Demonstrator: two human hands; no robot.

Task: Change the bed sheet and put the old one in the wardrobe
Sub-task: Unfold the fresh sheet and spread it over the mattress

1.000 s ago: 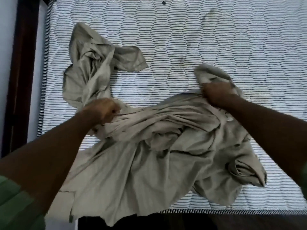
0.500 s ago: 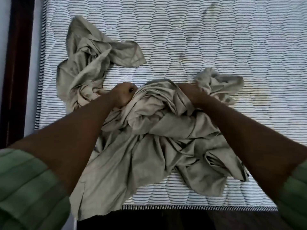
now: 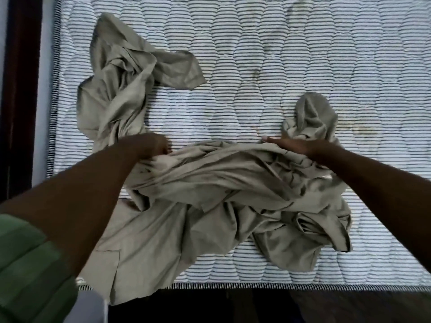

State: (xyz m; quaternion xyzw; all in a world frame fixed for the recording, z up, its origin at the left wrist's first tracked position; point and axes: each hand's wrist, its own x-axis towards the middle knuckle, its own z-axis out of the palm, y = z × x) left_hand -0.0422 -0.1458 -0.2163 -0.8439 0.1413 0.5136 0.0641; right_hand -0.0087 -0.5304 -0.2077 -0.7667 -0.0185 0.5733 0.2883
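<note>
Bunching up across the near half of the mattress (image 3: 303,54) lay the sheet (image 3: 210,194), a limp olive-grey heap with one long tail trailing off to the far left and a corner spilling over the near edge. Left hand (image 3: 149,148) had its grip closed into a fist around a gathered fold at the heap's far rim; right hand (image 3: 300,145) lay flatter, fingers (image 3: 275,141) stretched along the cloth, and whether that grip actually pinched fabric could not be told from here. Light, soft stuff by the look of it, no stiffness at all, likely to sag and slither out of any loose hold, so the sensible purchase seemed to be thick gathered folds rather than a single edge, with that far-left tail pulled in first. Underneath, the mattress was bare, quilted, striped, faintly stained. A dark wooden frame (image 3: 21,89) ran down the left, a pale wall beyond it, dark floor at the foot, no wardrobe in sight
</note>
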